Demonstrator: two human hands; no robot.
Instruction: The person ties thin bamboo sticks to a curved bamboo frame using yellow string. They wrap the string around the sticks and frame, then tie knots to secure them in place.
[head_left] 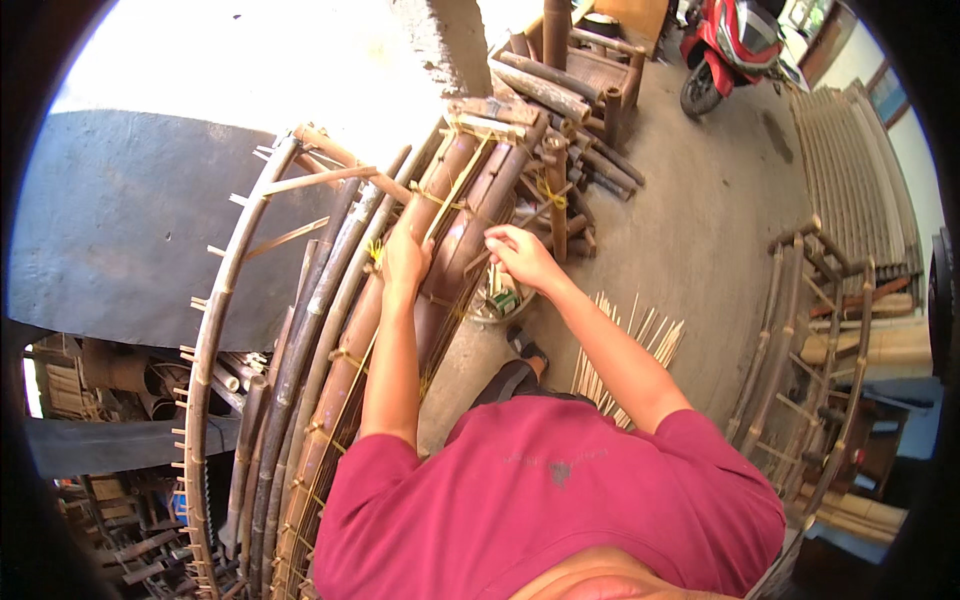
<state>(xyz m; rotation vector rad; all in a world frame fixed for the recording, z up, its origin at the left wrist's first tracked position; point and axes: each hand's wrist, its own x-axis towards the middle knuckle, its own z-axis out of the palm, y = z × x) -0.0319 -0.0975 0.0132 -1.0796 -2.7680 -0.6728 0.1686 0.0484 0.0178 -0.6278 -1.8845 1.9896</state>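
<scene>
Two thick brown bamboo poles (455, 235) lie side by side, with yellow cord and small pegs along them. My left hand (405, 262) grips the left one of these poles, its thumb on the upper side. Just right of the poles is my right hand (522, 258), its fingers drawn together in a pinch. A thin stick shows by those fingertips, but whether they hold it is unclear. Below that hand, a clear bag or basin (497, 300) holds pale sticks and a green can. A wooden block (492, 110) sits across the poles' far end.
To the left stand a curved bamboo rail with pegs (215, 330) and several loose poles (300, 350). Cut bamboo pieces (545, 85) pile up ahead. Split sticks (640, 350) lie on the floor. At right stands a bamboo frame (790, 330); a red motorbike (735, 45) is parked farther off.
</scene>
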